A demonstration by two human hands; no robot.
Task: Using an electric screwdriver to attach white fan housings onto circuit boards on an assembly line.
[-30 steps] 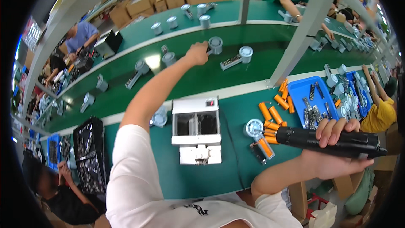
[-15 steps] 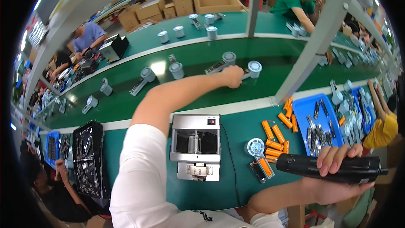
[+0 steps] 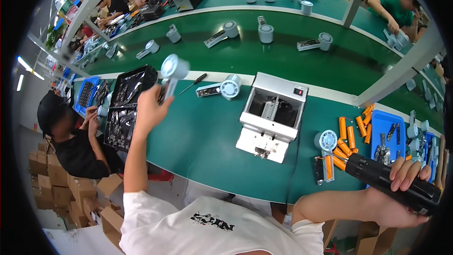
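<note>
My left hand (image 3: 152, 108) is closed round the handle of a light-blue handheld fan (image 3: 174, 68), held up over the left part of the bench with its round head uppermost and slightly blurred. At the right, my right hand (image 3: 401, 193) grips a black electric screwdriver (image 3: 377, 174), its bit pointing left. Near that bit lies another fan (image 3: 329, 139), its handle exposing an orange battery and a dark part. A third fan (image 3: 230, 86) rests on the bench between my left hand and a silver machine (image 3: 273, 108).
Loose orange batteries (image 3: 350, 138) lie beside a blue tray (image 3: 376, 134) of metal parts. A screwdriver (image 3: 194, 83) lies near the rail. At left is a black-lined box (image 3: 118, 130) of small parts, with a co-worker (image 3: 78, 137) beyond. Several fans sit on the green conveyor (image 3: 188, 59).
My left hand has come back from the conveyor to the left side of the bench, now with a fan in it. The view has swung left; the screwdriver stays in my right hand.
</note>
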